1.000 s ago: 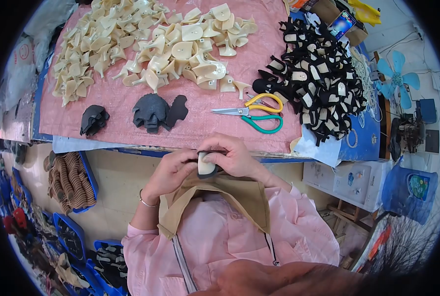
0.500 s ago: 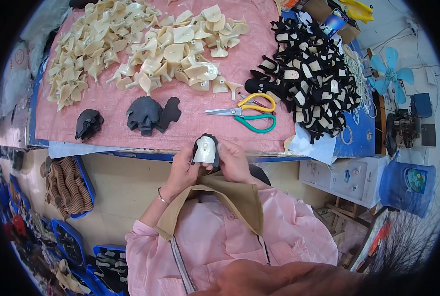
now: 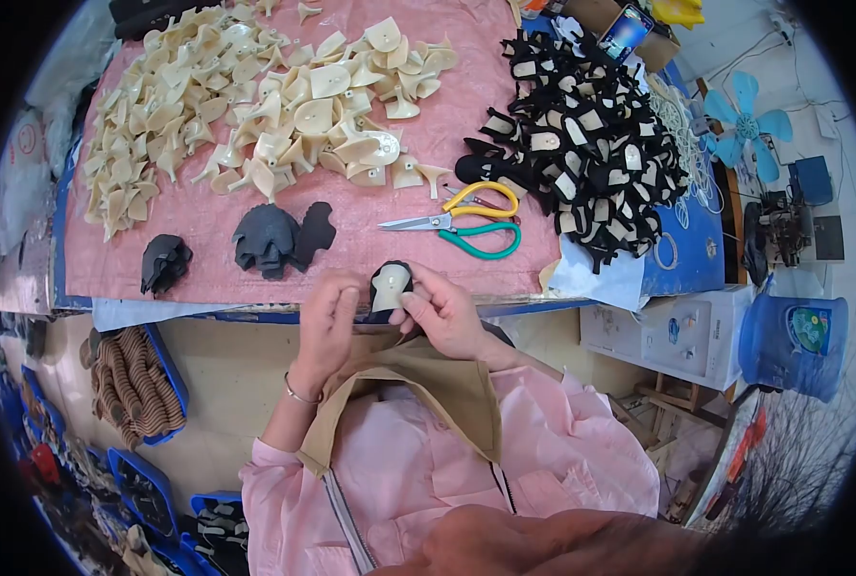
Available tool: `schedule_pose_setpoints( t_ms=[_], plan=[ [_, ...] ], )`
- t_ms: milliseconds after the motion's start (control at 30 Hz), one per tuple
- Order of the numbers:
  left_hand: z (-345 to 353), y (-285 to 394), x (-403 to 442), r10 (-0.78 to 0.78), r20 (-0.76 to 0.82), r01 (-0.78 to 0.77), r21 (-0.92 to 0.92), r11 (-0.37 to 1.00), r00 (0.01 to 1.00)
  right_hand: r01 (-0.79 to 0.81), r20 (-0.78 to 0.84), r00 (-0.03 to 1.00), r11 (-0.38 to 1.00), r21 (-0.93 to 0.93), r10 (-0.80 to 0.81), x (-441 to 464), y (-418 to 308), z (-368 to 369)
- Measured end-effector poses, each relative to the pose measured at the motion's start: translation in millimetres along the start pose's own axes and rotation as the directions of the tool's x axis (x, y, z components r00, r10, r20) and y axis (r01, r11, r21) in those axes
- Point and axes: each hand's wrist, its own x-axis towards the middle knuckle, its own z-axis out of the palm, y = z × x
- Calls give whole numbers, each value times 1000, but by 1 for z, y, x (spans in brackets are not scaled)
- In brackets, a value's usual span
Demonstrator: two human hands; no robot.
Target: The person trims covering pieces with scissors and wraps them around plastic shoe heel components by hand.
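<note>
A cream plastic shoe heel (image 3: 388, 287) with a black cover around its edge is gripped by my right hand (image 3: 440, 312), thumb in front, just off the table's front edge. My left hand (image 3: 326, 322) is beside it on the left, apart from it, fingers curled together; whether anything is in them is hidden. Beyond my hands on the table lie scissors (image 3: 428, 223) with one yellow and one green handle. Dark cover pieces are stacked in a larger heap (image 3: 267, 242) and a smaller heap (image 3: 166, 263) to the left.
Bare cream heels (image 3: 318, 115) cover the back left of the pink table sheet (image 3: 351, 206). Black-covered heels (image 3: 591, 144) are piled at the right, near white cord (image 3: 697, 154). A blue fan (image 3: 747, 125) and blue bucket (image 3: 793, 346) stand right; a bin of striped items (image 3: 138, 389) is lower left.
My left hand has come off the heel and moved left. The heel has tilted a little in my right hand. The whole view has shifted slightly.
</note>
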Motion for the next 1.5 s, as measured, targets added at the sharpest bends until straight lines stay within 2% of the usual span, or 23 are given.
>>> schedule_pose_setpoints(
  t_ms=[33,100,233,333,433,500,567,633,667,767,833,900,967,1000,1033,1067,1100,1167,1200,1300,1367,1433,1500],
  plan=[
    [-3,0,1,-1,1,1,3,1000,1000,1,1,1000,1000,3,-1,0,1,1],
    [-9,0,1,-26,187,25,5,1000,982,53,-26,998,992,-113,-56,0,3,3],
    [2,9,-6,-172,132,153,140,978,976,83,-60,994,990,-117,-90,-1,5,11],
    [9,-6,-15,-84,109,54,252,966,991,100,-100,988,980,-170,-118,-2,4,13],
    [0,4,-11,-112,249,61,202,978,962,35,-94,995,995,-98,-45,3,6,4],
    [-12,12,-6,-106,261,79,111,991,959,76,-96,993,987,144,-63,2,5,1],
    [-14,13,1,-98,279,96,19,995,955,75,-109,993,974,215,-53,-3,-3,6],
    [-7,14,9,-6,276,-51,198,979,961,16,-63,998,957,290,3,-8,-4,9],
    [4,16,10,77,231,-106,119,987,970,15,-61,998,956,292,3,-9,-2,12],
    [17,0,9,99,180,-140,229,963,979,36,-29,999,973,228,-30,-9,-4,17],
    [21,-5,8,134,105,-155,217,964,985,-214,56,974,975,-54,217,-9,-18,8],
    [18,-4,5,75,187,-121,247,962,980,-188,-7,982,981,-58,187,-8,-19,-7],
    [17,10,3,120,171,-146,151,978,978,-162,-64,985,985,-68,158,2,-14,-17],
    [17,16,5,-113,343,64,152,986,933,-9,-52,999,996,-90,4,11,-9,-22],
    [18,23,7,-326,499,265,190,945,803,145,-39,988,983,-112,-150,17,-5,-25],
    [19,30,8,-320,540,298,132,946,779,87,90,992,995,-48,-83,20,-2,-23],
    [23,27,4,-321,543,298,132,945,776,86,86,993,995,-47,-81,20,-4,-17],
    [30,17,-8,-179,491,208,-4,978,852,-177,496,868,953,245,33,22,-11,-4],
    [30,24,-9,-200,538,250,-20,968,819,-177,496,868,953,246,33,23,-9,-2],
    [30,29,-10,-217,616,297,-28,955,757,-96,691,713,960,261,-117,30,-4,-3],
    [31,30,-9,-221,652,310,-22,950,725,-41,719,684,977,211,-126,32,-14,-3],
    [33,30,-11,-234,678,325,-8,946,697,-2,810,580,994,110,-88,35,-19,-4],
    [30,30,-10,-260,711,359,11,933,653,-50,830,553,992,116,-69,39,-19,-2]
  ],
)
